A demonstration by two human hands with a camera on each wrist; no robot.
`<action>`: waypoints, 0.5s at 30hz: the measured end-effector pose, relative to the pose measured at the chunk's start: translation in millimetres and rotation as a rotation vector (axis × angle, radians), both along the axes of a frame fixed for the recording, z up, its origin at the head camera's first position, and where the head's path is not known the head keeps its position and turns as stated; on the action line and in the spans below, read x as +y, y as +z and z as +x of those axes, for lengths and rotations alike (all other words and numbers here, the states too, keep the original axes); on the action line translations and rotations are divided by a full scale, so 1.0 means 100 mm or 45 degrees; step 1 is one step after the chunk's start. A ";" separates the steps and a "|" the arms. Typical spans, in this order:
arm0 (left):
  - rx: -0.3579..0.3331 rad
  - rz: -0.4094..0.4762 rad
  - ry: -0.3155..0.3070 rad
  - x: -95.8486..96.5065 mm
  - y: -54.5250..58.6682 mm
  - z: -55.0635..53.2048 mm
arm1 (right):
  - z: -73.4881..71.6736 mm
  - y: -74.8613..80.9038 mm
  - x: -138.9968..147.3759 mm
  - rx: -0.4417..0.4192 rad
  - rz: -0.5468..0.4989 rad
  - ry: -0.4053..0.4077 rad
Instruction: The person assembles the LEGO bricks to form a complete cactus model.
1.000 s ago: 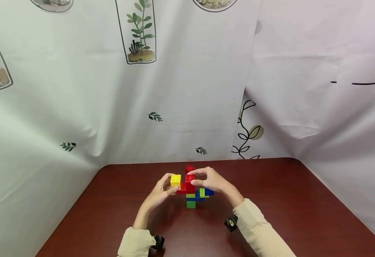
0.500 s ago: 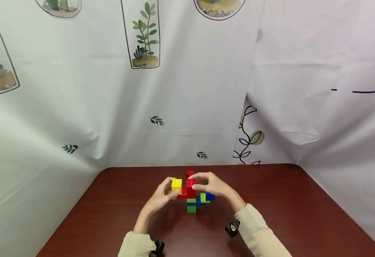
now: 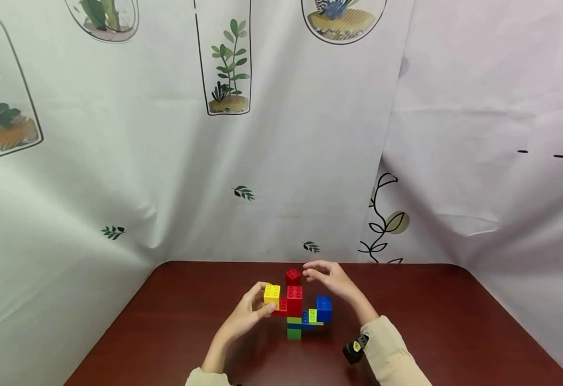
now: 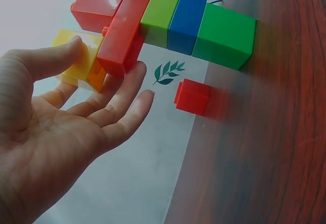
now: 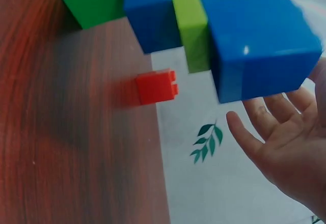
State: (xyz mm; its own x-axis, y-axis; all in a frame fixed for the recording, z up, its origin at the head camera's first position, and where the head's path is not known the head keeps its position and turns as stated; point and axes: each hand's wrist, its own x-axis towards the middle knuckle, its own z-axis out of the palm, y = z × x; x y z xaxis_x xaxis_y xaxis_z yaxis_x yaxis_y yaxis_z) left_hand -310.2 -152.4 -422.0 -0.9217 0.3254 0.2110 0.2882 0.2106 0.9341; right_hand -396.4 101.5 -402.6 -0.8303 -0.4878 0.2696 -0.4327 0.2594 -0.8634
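Note:
A built toy brick stack stands mid-table, with a green brick [image 3: 293, 334] at its base and a flat blue brick [image 4: 187, 20] and a lime brick [image 4: 160, 18] above it. A tall red brick [image 3: 294, 301] tops it. At its left end sits a yellow brick [image 3: 272, 294], pinched between thumb and fingers of my left hand [image 3: 246, 316]. On the right side juts a big blue brick [image 3: 324, 308]. My right hand [image 3: 334, 280] hovers behind that blue brick, fingers loosely bent, holding nothing. A separate red brick [image 3: 293, 277] stands on the table behind the stack, left of the right fingertips.
The dark red wooden table [image 3: 165, 332] reaches back to a light cloth backdrop [image 3: 281, 161] printed with plants, which also hangs at both sides. A black wrist camera [image 3: 354, 349] sits on the right forearm by the sleeve.
My right hand has let go of the tall red brick and moved up and to the right. My left hand keeps its pinch on the yellow brick. The head view has tilted up slightly.

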 end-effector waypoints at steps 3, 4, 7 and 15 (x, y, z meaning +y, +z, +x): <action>-0.014 0.023 -0.025 0.03 -0.03 0.01 | -0.05 -0.06 0.01 -0.024 -0.010 -0.040; -0.017 0.030 -0.035 0.04 -0.04 0.01 | -0.07 -0.08 0.01 -0.033 -0.015 -0.050; -0.018 0.045 -0.051 0.07 -0.05 0.00 | -0.14 -0.13 -0.01 -0.047 -0.022 -0.082; -0.010 0.056 -0.047 0.05 -0.02 -0.01 | -0.33 -0.27 -0.15 -0.096 -0.014 -0.160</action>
State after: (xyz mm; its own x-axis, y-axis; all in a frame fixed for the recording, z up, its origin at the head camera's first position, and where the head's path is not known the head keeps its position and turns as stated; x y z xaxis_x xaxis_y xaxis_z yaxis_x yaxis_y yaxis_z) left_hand -310.9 -147.5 -423.8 -0.9110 0.3495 0.2190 0.2879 0.1586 0.9444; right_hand -429.2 86.0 -429.4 -0.9026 -0.3763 0.2092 -0.3315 0.2974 -0.8953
